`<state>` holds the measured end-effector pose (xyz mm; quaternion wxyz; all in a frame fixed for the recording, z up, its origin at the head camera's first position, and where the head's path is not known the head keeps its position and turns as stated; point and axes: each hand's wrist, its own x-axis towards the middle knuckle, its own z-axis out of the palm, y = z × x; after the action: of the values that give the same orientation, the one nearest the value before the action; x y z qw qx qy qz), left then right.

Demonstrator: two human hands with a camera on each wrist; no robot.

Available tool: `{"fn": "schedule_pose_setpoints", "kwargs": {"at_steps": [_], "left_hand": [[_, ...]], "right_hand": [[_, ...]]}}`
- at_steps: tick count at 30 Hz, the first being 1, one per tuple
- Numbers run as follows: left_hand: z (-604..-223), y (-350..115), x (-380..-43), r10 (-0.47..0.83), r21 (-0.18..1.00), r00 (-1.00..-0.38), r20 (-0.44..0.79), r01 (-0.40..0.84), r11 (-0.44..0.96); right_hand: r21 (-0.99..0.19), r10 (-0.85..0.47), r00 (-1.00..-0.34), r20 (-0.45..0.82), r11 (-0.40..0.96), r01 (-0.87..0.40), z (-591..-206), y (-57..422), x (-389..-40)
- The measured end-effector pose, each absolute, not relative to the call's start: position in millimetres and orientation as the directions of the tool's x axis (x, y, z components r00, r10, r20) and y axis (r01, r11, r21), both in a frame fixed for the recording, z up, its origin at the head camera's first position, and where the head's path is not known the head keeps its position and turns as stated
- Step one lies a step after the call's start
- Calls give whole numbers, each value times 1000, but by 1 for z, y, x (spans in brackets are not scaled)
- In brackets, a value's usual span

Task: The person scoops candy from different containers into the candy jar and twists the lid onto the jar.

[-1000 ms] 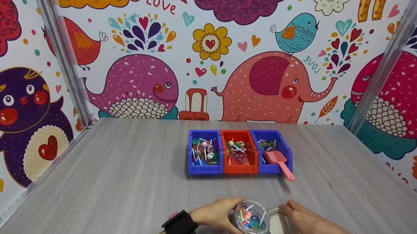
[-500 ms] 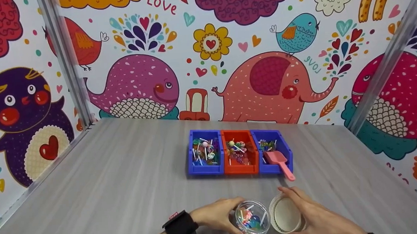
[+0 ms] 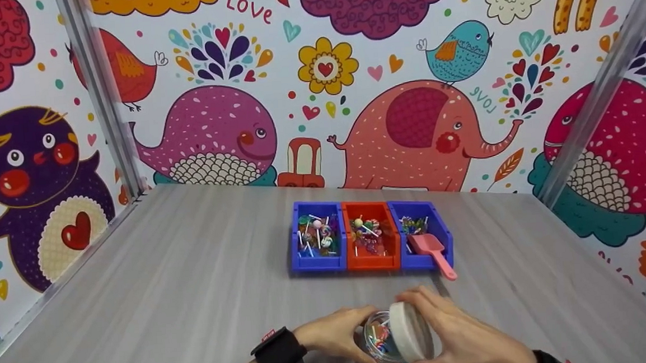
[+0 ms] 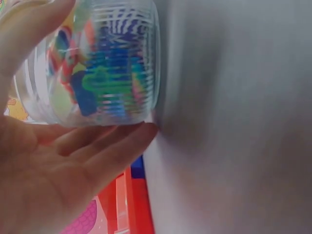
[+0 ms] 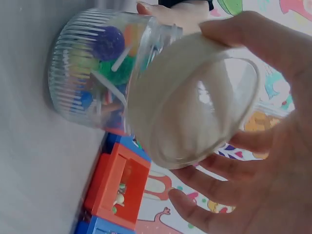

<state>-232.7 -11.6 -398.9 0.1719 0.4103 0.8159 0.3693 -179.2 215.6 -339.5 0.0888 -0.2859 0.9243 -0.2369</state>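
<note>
A clear ribbed jar filled with colourful lollipops stands upright on the table near its front edge. My left hand grips it from the left, thumb and fingers around its side. Between the thumb and fingers of my right hand is a cream-coloured lid, held tilted at the jar's mouth. In the head view the lid covers the right part of the jar's opening. Lollipops show through the left part.
Farther back stand two blue bins and a red bin side by side, each containing small lollipops or sweets. A pink scoop leans in the right blue bin, handle over its front. Patterned walls enclose the grey table.
My right hand lifts the lid from beside the jar, turns it over and brings it left to the jar's mouth. The left hand keeps its grip on the jar.
</note>
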Motion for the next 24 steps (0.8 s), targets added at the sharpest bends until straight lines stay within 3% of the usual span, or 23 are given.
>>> {"fn": "schedule_pose_setpoints", "kwargs": {"at_steps": [6,11,18,24], "left_hand": [[-399,-12,-232,796,750,-605,15,533,391],[-399,-12,-233,806,747,-591,23,546,379],[-399,-10,-232,785,753,-618,25,528,392],[-400,-10,-232,798,718,-601,56,579,385]], "right_hand": [[-273,-670,-742,33,708,-652,-347,205,-187],[-269,-703,-710,20,681,-681,-346,199,-191],[-261,-720,-694,-32,676,-689,-346,191,-195],[-283,-690,-723,-41,702,-654,-350,191,-195]]}}
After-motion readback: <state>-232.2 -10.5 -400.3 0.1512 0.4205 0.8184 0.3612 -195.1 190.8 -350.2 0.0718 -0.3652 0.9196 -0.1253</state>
